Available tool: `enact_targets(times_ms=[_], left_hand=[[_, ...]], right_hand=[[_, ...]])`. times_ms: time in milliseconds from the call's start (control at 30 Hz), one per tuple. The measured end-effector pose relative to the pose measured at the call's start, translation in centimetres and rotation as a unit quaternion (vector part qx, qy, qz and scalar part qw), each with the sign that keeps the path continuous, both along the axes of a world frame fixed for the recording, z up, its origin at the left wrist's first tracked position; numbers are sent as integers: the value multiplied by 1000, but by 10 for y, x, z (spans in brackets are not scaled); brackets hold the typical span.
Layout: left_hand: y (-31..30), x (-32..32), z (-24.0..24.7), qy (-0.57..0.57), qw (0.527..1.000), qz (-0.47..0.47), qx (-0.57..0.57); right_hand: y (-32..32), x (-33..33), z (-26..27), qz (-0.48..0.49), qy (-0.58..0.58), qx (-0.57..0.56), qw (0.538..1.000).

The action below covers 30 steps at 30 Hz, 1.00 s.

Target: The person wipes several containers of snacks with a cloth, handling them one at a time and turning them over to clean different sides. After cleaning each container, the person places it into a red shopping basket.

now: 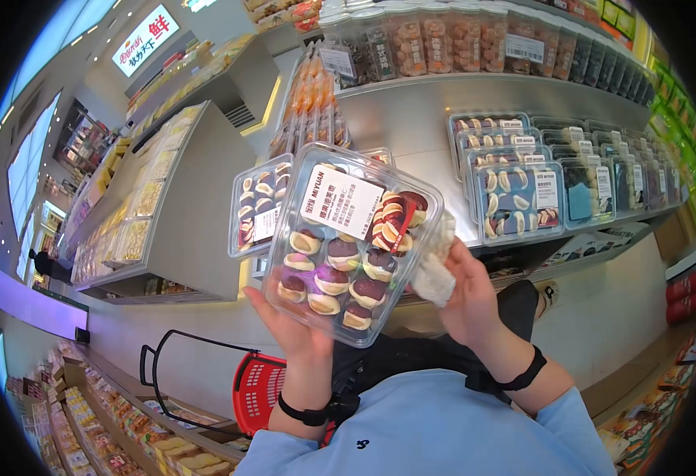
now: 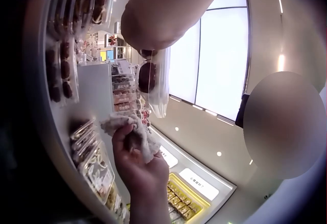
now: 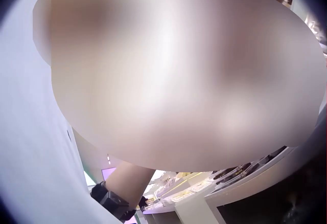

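Observation:
In the head view a clear plastic box of stuffed dates [image 1: 328, 262] lies tilted over my left hand [image 1: 296, 325]. Its label reads MIYUAN. The left palm bears the box's near left corner, with the thumb stretched out beside it and the other fingers hidden behind it. The left wrist view shows the box edge-on. My right hand [image 1: 475, 297] pinches a crumpled white cloth [image 1: 433, 278] close to the box's right edge. That cloth also appears in the left wrist view, between thumb and fingers. The right wrist view is mostly blurred.
More boxes of dates [image 1: 518, 194] stand in rows on the metal shelf [image 1: 395, 111] to the right. Another box [image 1: 260, 202] leans behind the held one. A red shopping basket [image 1: 256, 389] is by my left forearm. Goods fill a display counter [image 1: 157, 198] at left.

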<state>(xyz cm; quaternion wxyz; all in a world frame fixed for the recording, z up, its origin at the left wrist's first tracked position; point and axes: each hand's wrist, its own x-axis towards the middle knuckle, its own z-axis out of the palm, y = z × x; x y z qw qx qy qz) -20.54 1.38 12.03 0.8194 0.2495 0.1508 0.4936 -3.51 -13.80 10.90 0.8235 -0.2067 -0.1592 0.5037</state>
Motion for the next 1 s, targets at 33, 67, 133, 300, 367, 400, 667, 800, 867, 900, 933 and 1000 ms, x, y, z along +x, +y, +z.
enact_targets(times_ms=[33, 67, 133, 300, 367, 400, 667, 800, 867, 900, 933, 1000], left_hand=[[0, 4, -5, 0, 1000, -17, -9], [-1, 8, -10, 0, 999, -33, -19], [1, 13, -20, 21, 998, -55, -21], [-1, 23, -32, 193, 971, -90, 110], [-7, 20, -31, 314, 931, -117, 147], [-14, 15, -29, 327, 922, -149, 143], [-28, 7, -4, 35, 965, -252, 64], [-33, 9, -17, 38, 969, -229, 85], [-32, 10, -17, 101, 973, -195, 66], [-26, 7, -25, 61, 976, -201, 57], [-20, 3, -28, 48, 973, -217, 63], [-13, -2, -31, 23, 965, -251, 74]], right_hand=[[2, -12, -1, 22, -32, 8, 999], [5, -23, 4, -5, -71, 19, 997], [7, -27, -4, -59, -176, 4, 983], [6, -26, -15, -217, -160, -91, 959], [7, -25, -15, -311, -249, -72, 915], [3, -20, -15, -326, -380, -78, 862], [-6, 2, -33, -287, -816, -39, 500], [-4, 3, -29, -248, -851, -18, 462], [-5, 6, -19, -185, -863, -31, 470], [-5, 9, -8, -180, -854, -51, 486], [-6, 14, 5, -175, -844, -71, 502], [2, 25, 5, -195, -819, -114, 528]])
